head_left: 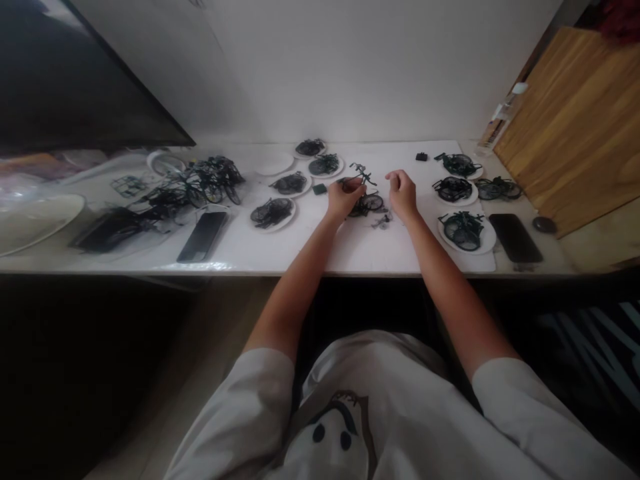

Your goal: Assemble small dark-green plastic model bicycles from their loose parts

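My left hand is closed around a small dark model bicycle, whose handlebar end sticks up above the fingers. Just below it, a wheel and other dark bicycle parts lie on the white sheet. My right hand hovers a short way to the right, its fingers curled in a pinch; anything in them is too small to make out. Some loose small grey parts lie between the two forearms. A little dark green block sits left of my left hand.
White plates with dark bicycle parts stand on the left, more plates on the right. Several assembled model bicycles cluster at left. Phones lie on both sides. A bottle leans near a wooden board.
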`<state>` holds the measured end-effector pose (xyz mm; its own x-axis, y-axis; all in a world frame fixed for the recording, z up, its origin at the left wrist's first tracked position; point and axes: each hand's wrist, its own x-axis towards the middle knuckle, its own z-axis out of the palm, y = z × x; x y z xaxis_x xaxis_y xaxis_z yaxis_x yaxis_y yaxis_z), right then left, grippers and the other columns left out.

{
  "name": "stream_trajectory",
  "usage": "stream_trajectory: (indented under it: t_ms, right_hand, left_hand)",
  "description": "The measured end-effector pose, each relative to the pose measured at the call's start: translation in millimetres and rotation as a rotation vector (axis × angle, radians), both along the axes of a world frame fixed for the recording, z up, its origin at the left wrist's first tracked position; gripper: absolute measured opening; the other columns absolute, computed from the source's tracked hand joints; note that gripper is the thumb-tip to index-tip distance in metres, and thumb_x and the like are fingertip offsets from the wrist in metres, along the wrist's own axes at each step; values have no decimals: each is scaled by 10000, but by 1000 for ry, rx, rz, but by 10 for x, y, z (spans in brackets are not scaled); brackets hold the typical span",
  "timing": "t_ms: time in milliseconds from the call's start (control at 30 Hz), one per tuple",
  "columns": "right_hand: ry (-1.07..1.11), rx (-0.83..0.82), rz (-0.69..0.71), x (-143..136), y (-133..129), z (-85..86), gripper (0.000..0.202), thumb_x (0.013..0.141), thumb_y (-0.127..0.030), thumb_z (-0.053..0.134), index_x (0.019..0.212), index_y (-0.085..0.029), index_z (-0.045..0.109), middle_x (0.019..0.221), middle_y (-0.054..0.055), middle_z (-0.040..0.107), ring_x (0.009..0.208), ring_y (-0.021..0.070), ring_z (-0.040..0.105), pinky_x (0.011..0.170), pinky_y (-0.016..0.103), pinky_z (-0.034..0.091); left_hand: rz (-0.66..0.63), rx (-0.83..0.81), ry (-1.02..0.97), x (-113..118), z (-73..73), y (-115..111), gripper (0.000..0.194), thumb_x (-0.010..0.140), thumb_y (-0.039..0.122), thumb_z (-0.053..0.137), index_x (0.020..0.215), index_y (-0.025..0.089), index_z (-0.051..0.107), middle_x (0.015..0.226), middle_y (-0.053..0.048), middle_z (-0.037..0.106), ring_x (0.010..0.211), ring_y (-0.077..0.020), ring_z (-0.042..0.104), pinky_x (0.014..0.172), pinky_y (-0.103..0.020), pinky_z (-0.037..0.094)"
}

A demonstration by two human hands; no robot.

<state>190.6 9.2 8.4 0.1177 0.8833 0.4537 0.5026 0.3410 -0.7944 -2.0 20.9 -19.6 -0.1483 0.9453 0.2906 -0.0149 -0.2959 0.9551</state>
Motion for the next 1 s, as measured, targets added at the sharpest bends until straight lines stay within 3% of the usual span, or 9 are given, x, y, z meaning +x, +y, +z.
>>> stream_trajectory:
  t_ms: [100, 300, 533, 767, 900, 1000]
  right_hand:
    - [-303, -135, 29, -19, -107, 29, 215, 1058, -414, 667, 1077, -217, 751, 1004, 91, 789, 1015, 282, 739, 996, 396, 555]
    - [-556, -281, 54, -13, -148, 10, 519, 938, -600, 844, 1256, -196, 779, 1235, 183, 809, 1205, 398, 735, 1024, 493, 564]
    - [-548, -313, 82, 12, -106, -36, 447, 927, -559, 854, 1205, -218, 774, 1221, 158, 813, 1157, 361, 746, 979, 452, 563]
    - [-429, -339, 70, 8, -87, -37, 502, 886, -502, 878, 1254, -218, 690, 1160, 103, 789, 992, 280, 719, 864, 371, 526]
    - [-408, -319, 49, 5, -65, -36, 298, 938, -478, 811, 1036, -226, 687, 1054, 88, 776, 953, 262, 689, 833, 353, 496]
    - [-378, -280, 64, 1, -66, -18, 282, 957, -464, 776, 861, -244, 628, 918, 50, 738, 868, 231, 650, 793, 338, 472]
  left_hand:
    - [28, -8, -33, -4, -24, 39, 269, 703, 252, 892, 938, 165, 794, 882, -67, 813, 837, -197, 752, 860, -342, 620]
    - [46, -27, 0, 11, -59, 60, 294, 692, 262, 885, 949, 154, 792, 910, -84, 807, 831, -197, 751, 886, -365, 618]
    - [74, -44, -8, -25, -95, 114, 286, 687, 247, 889, 943, 166, 790, 902, -74, 808, 857, -200, 760, 893, -360, 634]
    - [53, -47, -38, -20, -71, 85, 297, 683, 243, 935, 919, 180, 766, 911, -88, 809, 1020, -266, 792, 918, -388, 651]
    - [23, -86, -134, -17, 16, 29, 321, 694, 268, 930, 950, 175, 759, 894, -76, 807, 863, -205, 778, 828, -339, 626]
    - [-4, -128, -210, -28, 89, -18, 357, 700, 313, 937, 975, 185, 750, 882, -70, 810, 808, -173, 759, 775, -309, 595]
